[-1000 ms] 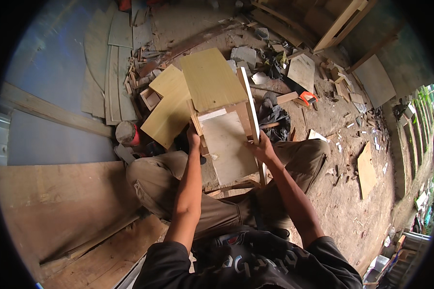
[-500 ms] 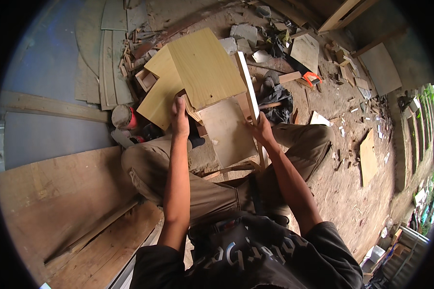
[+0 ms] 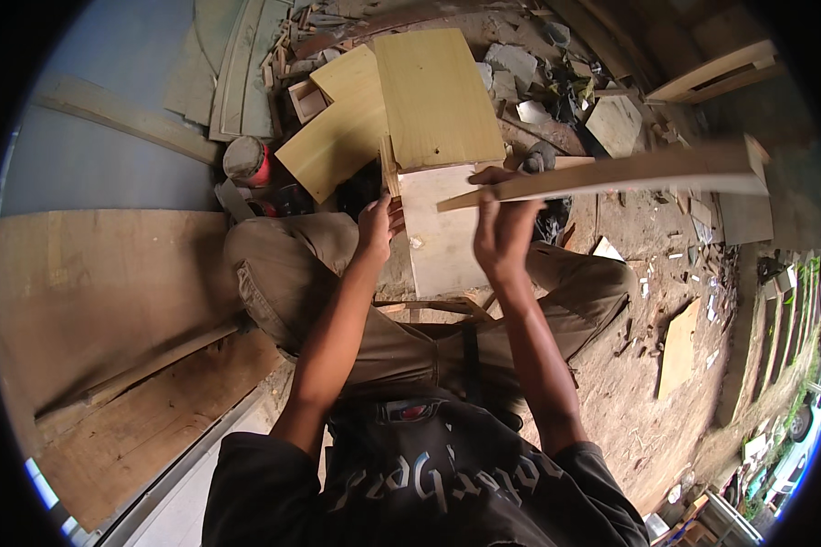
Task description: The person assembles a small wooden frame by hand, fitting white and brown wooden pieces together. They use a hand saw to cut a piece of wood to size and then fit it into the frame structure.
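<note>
The right hand (image 3: 504, 235) is wrapped around the near end of a wooden board (image 3: 625, 173), blurred at the fingers. The left hand (image 3: 377, 228) is at the left side of a boxy wooden piece (image 3: 438, 105), its fingers partly curled by the edge; how firmly they grip, I cannot tell.

What has just changed is the board: half a second ago it stood along the box's right side, and now it is swung out sideways, pointing right. The box remains between the knees, its yellow panel on the far side and a pale panel (image 3: 442, 251) on the near side. That right side now seems free of the board, which suggests the two are not fastened together.

The board's tapered left end crosses in front of the pale panel and hides part of it; whether they touch is unclear. The folded legs (image 3: 278, 260) hem the box in on both sides.

Farther out, yellow boards (image 3: 347, 137) lie just left of the box, with a red container (image 3: 245, 162) beyond them. Rubble (image 3: 511, 64) crowds the far side, a loose panel (image 3: 680, 351) lies on the floor to the right, and large plywood (image 3: 119, 273) fills the near left.
</note>
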A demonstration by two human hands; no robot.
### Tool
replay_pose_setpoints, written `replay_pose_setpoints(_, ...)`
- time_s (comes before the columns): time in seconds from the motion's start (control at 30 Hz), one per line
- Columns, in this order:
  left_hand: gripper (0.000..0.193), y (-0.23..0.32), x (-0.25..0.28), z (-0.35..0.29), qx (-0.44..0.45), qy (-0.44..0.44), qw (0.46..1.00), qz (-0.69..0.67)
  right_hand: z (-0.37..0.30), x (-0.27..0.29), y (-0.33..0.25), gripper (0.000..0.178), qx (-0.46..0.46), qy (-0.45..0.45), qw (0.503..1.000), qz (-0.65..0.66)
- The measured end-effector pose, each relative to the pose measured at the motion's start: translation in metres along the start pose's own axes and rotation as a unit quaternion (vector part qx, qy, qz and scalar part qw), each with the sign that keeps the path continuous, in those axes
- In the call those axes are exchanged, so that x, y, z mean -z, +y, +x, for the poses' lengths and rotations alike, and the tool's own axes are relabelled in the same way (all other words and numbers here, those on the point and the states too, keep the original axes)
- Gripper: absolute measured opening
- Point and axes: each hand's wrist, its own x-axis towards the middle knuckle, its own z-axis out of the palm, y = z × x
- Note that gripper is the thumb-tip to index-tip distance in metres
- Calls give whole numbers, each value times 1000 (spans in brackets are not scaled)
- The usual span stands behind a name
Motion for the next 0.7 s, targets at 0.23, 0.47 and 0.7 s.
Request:
replay_pose_setpoints(0.23,85,14,-18,-29,-430,-31,863,264,-13,-46,-5,41,-42,-29,999,17)
replay_pose_setpoints(0.47,95,52,-13,-19,-436,-161,823,325,15,-59,-28,58,-19,-65,996,-65)
replay_pose_setpoints(0.7,85,49,-20,-23,-477,-79,806,340,12,-76,-16,67,-42,-69,989,-127)
